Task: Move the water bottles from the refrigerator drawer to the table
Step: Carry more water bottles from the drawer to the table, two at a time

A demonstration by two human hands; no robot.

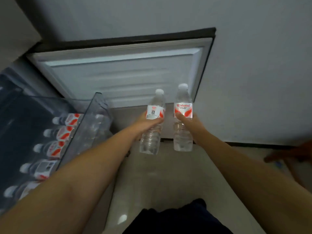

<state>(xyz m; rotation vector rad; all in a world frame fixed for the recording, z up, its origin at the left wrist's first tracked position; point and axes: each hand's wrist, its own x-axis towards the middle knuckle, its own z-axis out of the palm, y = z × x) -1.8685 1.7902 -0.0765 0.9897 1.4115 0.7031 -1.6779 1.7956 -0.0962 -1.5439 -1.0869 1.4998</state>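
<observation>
At far left, drawer pulled out of the fridge, clear-walled, with a row of bottles lying on their sides inside, caps pointing left; at least five visible, so most of the job judged not yet done. Behind, open fridge door swung wide against the wall. Right of the drawer, left hand wrapped round the waist of left bottle, just under the label: a closed grip, thumb across the front, bottle upright but tilted slightly right at the cap. Just beside it and apart from it, right bottle held upright in right hand, grip likewise closed round the middle, thumb on the lower edge of the label. Both bottles clear of the drawer and hanging over the floor, well above it. No desk in view, so nothing seen delivered; carrying these two across judged the step in hand, then return trips for the rest.
</observation>
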